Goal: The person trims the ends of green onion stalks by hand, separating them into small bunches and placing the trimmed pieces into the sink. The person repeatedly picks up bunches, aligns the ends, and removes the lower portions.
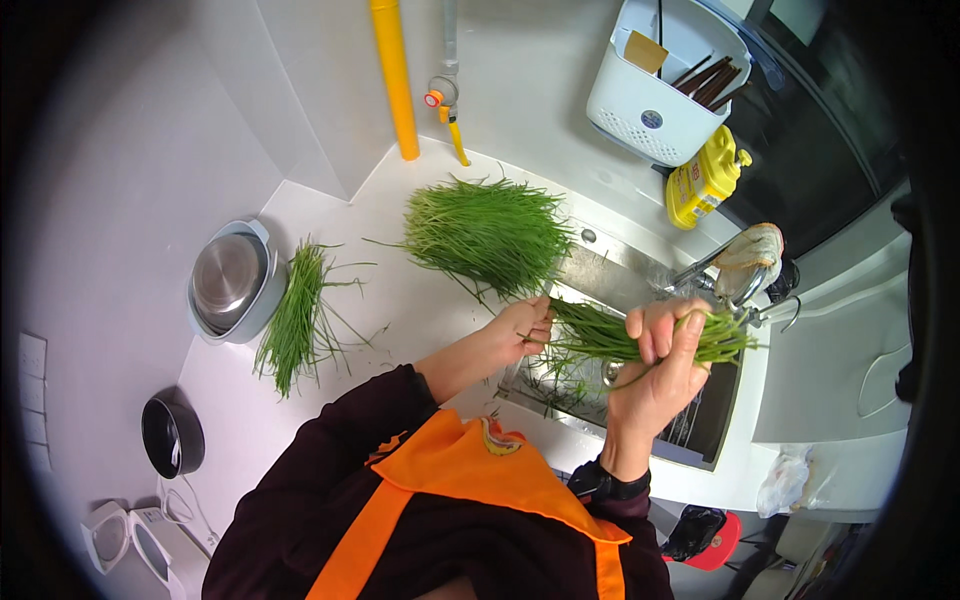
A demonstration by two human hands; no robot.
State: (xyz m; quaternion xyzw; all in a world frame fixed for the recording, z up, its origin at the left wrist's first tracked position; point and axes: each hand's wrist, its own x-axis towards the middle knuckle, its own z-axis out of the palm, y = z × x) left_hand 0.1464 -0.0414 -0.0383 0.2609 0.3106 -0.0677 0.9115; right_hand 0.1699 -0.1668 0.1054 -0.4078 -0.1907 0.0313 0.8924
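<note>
My right hand (664, 360) grips a bunch of Chinese chives (592, 330) over the steel sink (592, 281), the pale ends poking out past the thumb. At the bunch's other end, the curled fingers of my left hand (531, 326) pinch leaf tips. Loose chive scraps (559, 382) lie on the sink bottom beneath. A large heap of chives (487, 236) rests on the white counter (382, 337) just beyond my left hand, some leaves hanging over the sink's edge. Further left lies a smaller pile of chives (292, 319).
A grey basin (277, 266) holding a metal bowl (229, 274) stands at the left, behind a black pot (172, 439). Behind the sink are a faucet with a cloth (750, 259) and a yellow detergent bottle (705, 180). A chopstick basket (645, 112) hangs above.
</note>
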